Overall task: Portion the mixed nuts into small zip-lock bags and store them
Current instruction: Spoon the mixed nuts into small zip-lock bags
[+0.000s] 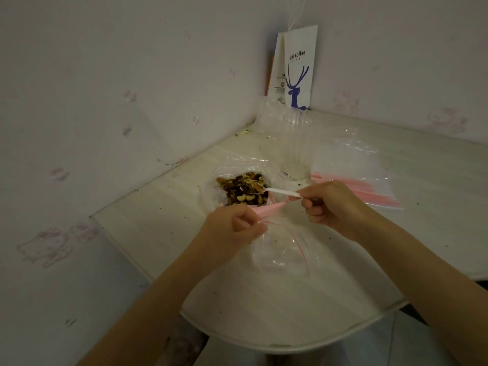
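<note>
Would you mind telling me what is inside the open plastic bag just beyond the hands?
Mixed nuts fill the open bag, and the white spoon held by the right hand dips into them. The heap's depth and the bag's bottom are covered.

nuts [243, 188] left of glass [295, 146], bags [356, 178] right

L hand [235, 224]: over table mid, w/ back up, fingers curled, thumb + forefinger pinching pink rim of bag [280, 248].
L forearm: bare, comes in across table's front edge from lower left, angled up-right.
R hand [334, 204]: just right of L hand, not touching it; knuckles up, fingers curled, tips pinching spoon [282, 192] by handle end.
R forearm: bare, comes in from lower right, angled up-left.
</note>
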